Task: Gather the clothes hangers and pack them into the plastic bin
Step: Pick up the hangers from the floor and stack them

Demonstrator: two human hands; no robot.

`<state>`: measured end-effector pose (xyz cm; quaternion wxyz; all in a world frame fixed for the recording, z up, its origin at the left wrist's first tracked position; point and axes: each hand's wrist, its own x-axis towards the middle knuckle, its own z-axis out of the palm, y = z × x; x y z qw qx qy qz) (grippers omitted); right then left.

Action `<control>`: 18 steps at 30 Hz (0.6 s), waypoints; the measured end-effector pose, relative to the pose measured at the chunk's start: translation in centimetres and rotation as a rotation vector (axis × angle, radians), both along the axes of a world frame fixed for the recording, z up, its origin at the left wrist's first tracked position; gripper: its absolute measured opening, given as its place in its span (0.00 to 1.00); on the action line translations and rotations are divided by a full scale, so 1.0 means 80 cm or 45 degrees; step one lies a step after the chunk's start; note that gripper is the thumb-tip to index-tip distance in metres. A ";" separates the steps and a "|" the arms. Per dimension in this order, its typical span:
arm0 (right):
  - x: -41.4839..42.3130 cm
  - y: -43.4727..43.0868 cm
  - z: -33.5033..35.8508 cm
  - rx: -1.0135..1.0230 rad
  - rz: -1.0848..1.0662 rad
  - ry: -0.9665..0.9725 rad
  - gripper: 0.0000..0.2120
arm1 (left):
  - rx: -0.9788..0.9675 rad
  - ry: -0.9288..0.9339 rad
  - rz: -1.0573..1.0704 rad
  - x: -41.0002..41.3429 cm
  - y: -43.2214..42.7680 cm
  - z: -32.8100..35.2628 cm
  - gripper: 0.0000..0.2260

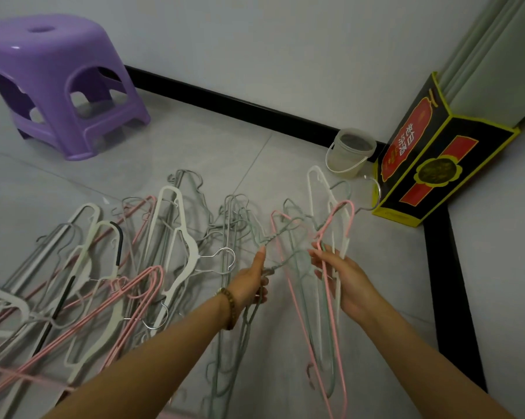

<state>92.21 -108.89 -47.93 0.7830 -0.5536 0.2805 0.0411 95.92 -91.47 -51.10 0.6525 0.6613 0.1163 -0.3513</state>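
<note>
Left grip [252,282]: closed round grey-green wire hangers [246,320], thumb raised, centre of frame.
Right grip [342,279]: holds a pink and white hanger bunch [349,222], right of centre.
Hanger pile [103,267]: tangled, lower left to centre.
Stool [58,80]: purple, upper left.
Box [430,164]: black and yellow, right, clear tub [350,149] just beside it.
</note>
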 end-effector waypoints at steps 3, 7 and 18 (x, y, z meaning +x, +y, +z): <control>-0.005 -0.013 -0.001 0.196 -0.074 -0.034 0.07 | -0.118 -0.054 0.199 0.017 -0.001 0.015 0.27; -0.012 -0.013 -0.010 0.122 0.023 -0.077 0.05 | -0.427 0.011 0.322 0.032 0.001 0.039 0.27; -0.008 0.037 -0.019 0.007 0.402 -0.149 0.18 | -0.314 0.150 -0.160 -0.005 -0.015 0.021 0.33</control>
